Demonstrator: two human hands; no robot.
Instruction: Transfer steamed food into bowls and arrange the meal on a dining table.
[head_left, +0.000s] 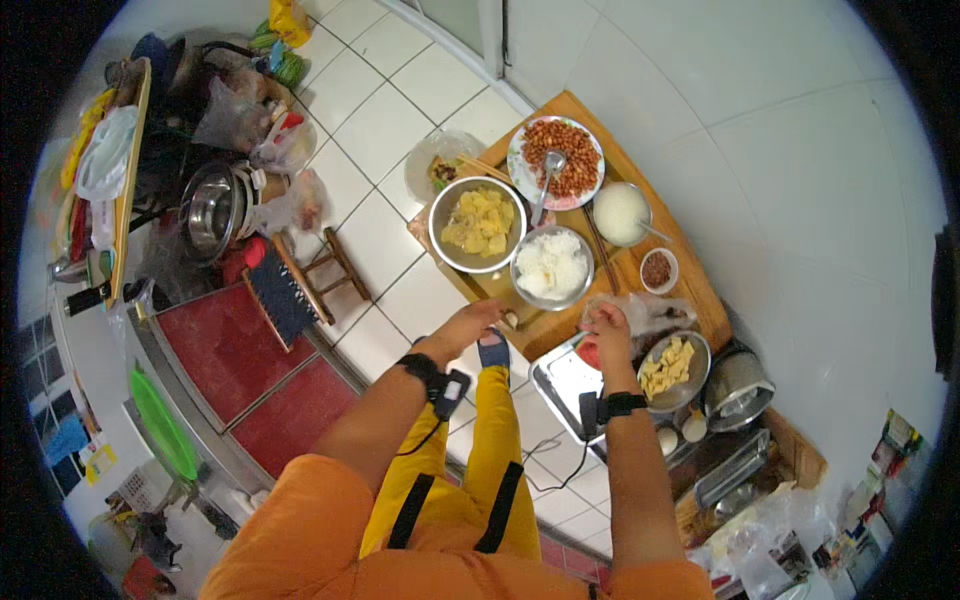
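My left hand (474, 324) is at the near corner of a wooden table (541, 346), its fingertips beside a small pale piece (511, 319). Whether they pinch that piece cannot be made out. Curled fingers of my right hand (611, 331) are in front of a clear plastic bag (652, 313); any small thing in them is hidden. Just beyond the hands is a metal bowl of white shredded food (553, 264). To its left stands a bowl of yellow slices (480, 225). A bowl of tan pieces (667, 365) sits right of my right hand.
Farther back are a plate of reddish nuts (562, 154) with a spoon, a bowl of white food (621, 214) and a small brown-filled cup (658, 270). A metal tray (556, 382) lies below my right hand. A small stool (289, 292) stands left.
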